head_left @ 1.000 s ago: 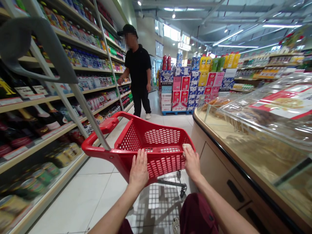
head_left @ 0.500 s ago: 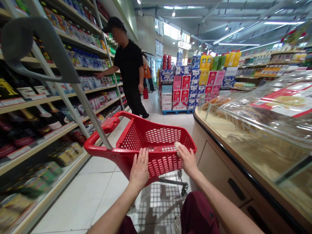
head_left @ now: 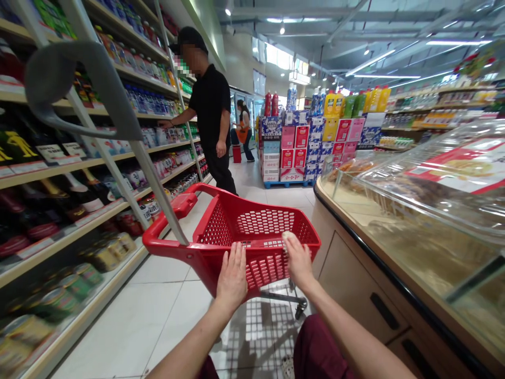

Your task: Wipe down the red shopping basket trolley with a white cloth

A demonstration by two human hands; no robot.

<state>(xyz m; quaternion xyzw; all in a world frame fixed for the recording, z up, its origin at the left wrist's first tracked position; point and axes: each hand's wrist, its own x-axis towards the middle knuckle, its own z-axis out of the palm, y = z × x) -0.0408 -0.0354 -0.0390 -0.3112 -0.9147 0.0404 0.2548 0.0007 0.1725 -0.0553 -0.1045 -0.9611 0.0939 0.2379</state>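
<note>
One pale cloth (head_left: 286,237) is pinched under the fingers of the right hand (head_left: 299,259) at the near edge of the red cart (head_left: 207,259), toward its front corner. The left hand (head_left: 232,276) lies flat at the same edge, fingers straight, grasping nothing. Work with the cloth seems under way here; how much of this edge is done, or whether the far edge is left, I cannot tell.

- Red shopping cart (head_left: 264,253): open from above; near rim free between left hand (head_left: 232,279) and right hand (head_left: 299,261).
- Grey handle (head_left: 114,95) blocks upper left.
- Counter (head_left: 355,273) bars the right.
</note>
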